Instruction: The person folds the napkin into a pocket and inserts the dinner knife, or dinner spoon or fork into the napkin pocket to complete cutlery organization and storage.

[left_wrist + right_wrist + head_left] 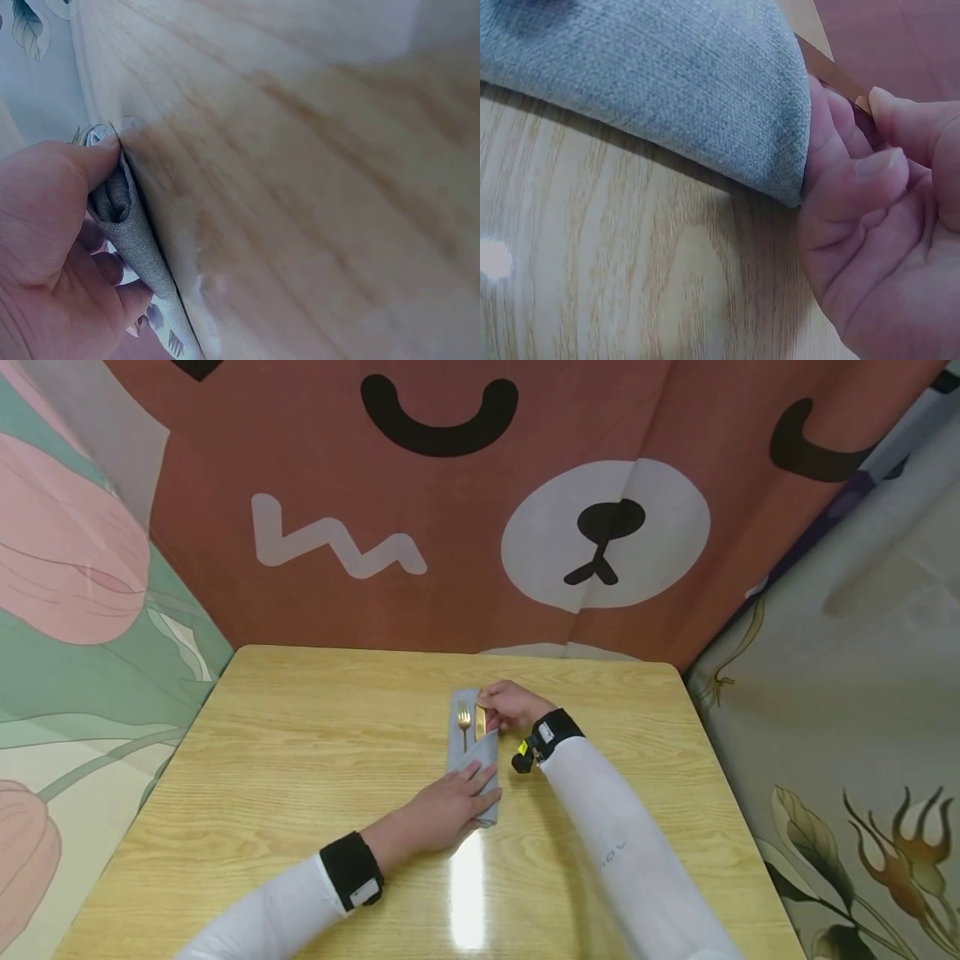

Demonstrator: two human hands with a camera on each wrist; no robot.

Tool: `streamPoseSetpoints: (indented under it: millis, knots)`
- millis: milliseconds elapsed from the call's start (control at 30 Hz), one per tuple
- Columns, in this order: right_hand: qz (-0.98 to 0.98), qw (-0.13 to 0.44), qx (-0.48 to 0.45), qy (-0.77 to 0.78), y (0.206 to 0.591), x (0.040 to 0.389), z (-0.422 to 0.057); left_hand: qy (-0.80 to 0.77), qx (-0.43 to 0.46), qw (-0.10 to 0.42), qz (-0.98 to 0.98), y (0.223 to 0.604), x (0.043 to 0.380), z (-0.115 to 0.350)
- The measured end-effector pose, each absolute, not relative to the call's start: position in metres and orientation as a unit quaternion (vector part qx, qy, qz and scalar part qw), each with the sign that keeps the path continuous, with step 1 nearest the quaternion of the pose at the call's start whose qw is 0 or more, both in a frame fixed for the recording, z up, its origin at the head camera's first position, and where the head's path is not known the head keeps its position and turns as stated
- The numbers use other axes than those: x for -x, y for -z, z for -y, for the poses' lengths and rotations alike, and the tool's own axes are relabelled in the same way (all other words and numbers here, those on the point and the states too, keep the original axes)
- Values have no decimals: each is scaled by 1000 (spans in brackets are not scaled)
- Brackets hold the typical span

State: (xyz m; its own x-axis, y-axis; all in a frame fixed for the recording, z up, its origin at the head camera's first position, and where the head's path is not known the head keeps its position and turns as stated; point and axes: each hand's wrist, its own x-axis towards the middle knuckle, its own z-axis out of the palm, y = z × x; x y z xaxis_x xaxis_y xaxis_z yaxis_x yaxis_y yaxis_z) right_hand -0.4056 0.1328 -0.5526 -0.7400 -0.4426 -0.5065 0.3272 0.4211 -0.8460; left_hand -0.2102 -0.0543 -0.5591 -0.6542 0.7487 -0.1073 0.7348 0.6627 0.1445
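Observation:
A folded grey cloth napkin [455,752] lies lengthwise on the table, its lower half folded over into a pocket. A gold fork [464,717] stands with its tines out of the pocket and its handle end covered. Beside it is a flat gold table knife [481,723], its lower end hidden by the cloth. My right hand [516,703] pinches the knife between thumb and fingers, seen close in the right wrist view, some fingers behind the napkin's edge. My left hand [450,802] rests on the lower napkin with spread fingers; its thumb touches the rolled end [112,199].
The wooden table [315,735] has a rounded far edge near a brown curtain [450,610] with a cartoon face. Patterned curtains hang at left [75,693] and right [825,693]. A small black camera [522,758] hangs from the right wrist strap, close to the napkin.

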Motion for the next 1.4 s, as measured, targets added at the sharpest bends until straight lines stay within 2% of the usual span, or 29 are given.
streamPoseSetpoints:
  millis: [267, 667, 1033, 1400]
  knots:
    - [-759, 376, 35, 530, 555, 404, -132, -44, -403, 89, -910, 560, 211, 54]
    - [-751, 393, 5, 531, 555, 403, -137, -48, -410, 73, -908, 566, 213, 57]
    - [-778, 377, -30, 502, 549, 402, -141, -39, -409, 100, -906, 560, 214, 55]
    - [-832, 344, -31, 434, 547, 399, -134, -14, -420, 95, -902, 558, 215, 53]
